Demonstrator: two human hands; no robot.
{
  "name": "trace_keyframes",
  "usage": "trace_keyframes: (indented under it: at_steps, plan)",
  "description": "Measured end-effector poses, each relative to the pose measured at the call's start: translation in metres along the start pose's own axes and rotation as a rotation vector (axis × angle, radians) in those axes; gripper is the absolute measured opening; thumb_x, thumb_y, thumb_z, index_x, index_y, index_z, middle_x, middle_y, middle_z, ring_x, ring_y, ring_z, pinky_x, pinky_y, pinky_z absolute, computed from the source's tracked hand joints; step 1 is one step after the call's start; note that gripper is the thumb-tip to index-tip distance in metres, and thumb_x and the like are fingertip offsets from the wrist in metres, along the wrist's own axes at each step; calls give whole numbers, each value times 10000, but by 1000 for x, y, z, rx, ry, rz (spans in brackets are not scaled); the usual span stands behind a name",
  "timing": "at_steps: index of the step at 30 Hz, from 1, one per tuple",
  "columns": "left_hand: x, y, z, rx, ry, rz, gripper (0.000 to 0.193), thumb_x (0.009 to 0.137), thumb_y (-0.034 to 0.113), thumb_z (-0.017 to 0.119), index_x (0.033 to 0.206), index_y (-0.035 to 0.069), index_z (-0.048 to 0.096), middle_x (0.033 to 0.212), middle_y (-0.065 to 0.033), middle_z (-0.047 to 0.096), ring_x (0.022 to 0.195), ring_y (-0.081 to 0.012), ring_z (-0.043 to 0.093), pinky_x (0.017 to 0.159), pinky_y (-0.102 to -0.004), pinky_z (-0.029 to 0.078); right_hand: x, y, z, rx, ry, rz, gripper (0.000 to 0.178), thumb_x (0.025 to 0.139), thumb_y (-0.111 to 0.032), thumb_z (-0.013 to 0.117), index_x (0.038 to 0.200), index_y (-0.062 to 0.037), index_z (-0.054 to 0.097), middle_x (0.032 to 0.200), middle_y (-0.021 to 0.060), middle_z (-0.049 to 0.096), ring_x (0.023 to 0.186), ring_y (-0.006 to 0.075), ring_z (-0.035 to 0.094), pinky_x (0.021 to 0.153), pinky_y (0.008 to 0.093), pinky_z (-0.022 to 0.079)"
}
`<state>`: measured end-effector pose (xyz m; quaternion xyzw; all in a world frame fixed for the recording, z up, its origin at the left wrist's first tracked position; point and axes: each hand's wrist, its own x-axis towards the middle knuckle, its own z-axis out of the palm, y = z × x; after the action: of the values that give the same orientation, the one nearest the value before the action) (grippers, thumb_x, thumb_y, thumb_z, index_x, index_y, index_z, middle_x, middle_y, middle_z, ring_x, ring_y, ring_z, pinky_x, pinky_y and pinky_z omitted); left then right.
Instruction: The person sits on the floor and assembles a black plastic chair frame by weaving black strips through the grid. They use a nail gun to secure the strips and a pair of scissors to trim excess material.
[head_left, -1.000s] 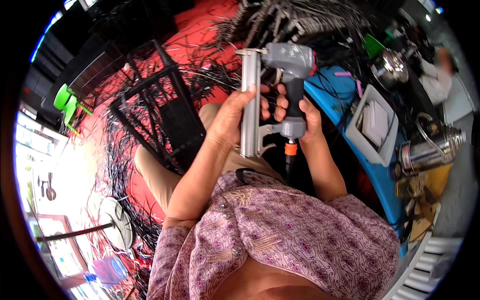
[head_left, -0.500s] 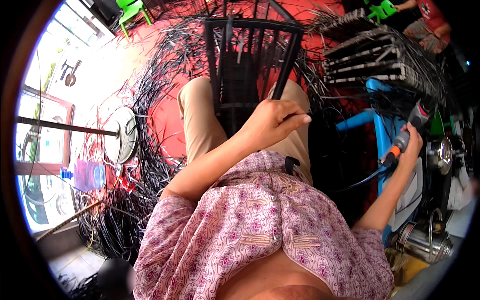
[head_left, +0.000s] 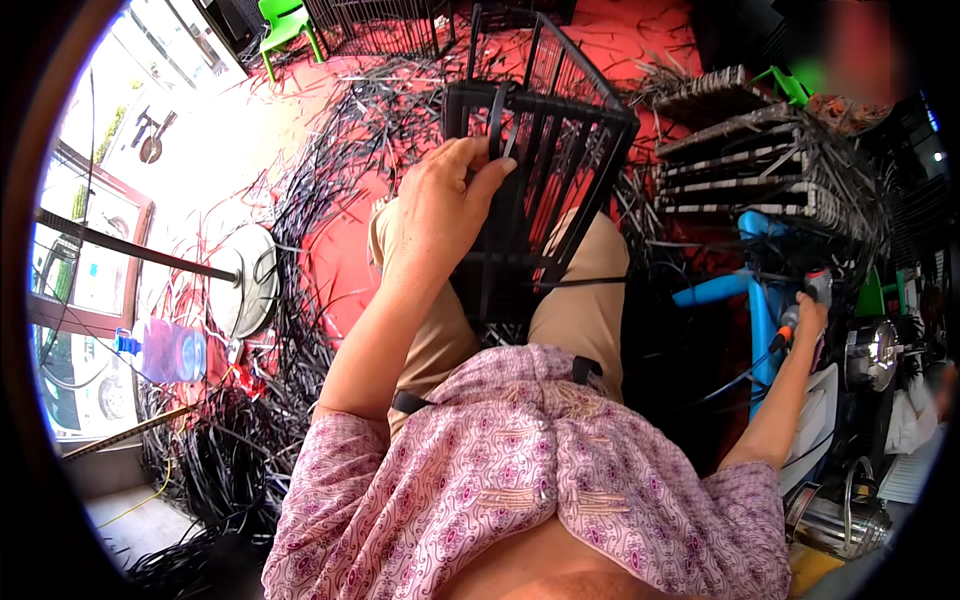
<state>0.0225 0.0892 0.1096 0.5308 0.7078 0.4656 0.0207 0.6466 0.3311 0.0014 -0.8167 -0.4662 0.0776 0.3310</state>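
Between my knees stands a black slatted frame (head_left: 585, 108), its slats running lengthwise. My left hand (head_left: 440, 205) is over its near left part, with thumb and fingers pinched on a flat black strip (head_left: 497, 118). The strip passes by the frame's top bar; its far end is hard to follow. Out to the right, my right hand (head_left: 812, 320) is closed around a grey, red and orange handheld power tool (head_left: 818, 288). The tool is beside a blue plastic chair (head_left: 762, 330), and my fingers partly cover it.
Black strips (head_left: 330, 130) litter the red floor. Stacked woven panels (head_left: 735, 180) stand at right, with a shiny metal pot (head_left: 870, 355) nearer me. To the left are a round white stand base (head_left: 243, 280) and a clear water bottle (head_left: 170, 350). A green chair (head_left: 288, 25) is far left.
My left hand has moved forward and left onto the frame and a strip. The frame appears shifted right in view. My right hand and the tool have dropped lower, nearer the blue chair.
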Motion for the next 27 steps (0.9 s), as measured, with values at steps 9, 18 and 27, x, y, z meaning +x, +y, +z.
trace_keyframes:
  at_steps: [9,18,27]
  plan:
    - [39,8,-19,-331,-38,220,148,823,118,723,779,-2,649,712,-78,572,631,-204,589,578,-309,448,-63,-69,-19,-539,366,-163,392,830,-373,692,1010,-24,687,1064,188,653,972,389,634,843,484,506]
    - [48,13,-24,-164,45,544,112,733,87,761,788,24,686,721,-55,581,698,-229,542,674,-339,416,-280,-322,-48,624,-361,-1058,114,858,-98,675,917,-9,714,870,87,662,799,188,641,723,299,503]
    - [44,12,-39,3,46,606,116,769,168,737,824,74,694,728,-27,527,740,-218,516,700,-359,370,-355,-423,15,792,-815,-1338,371,864,-378,684,940,-15,703,768,104,592,733,245,604,677,353,468]
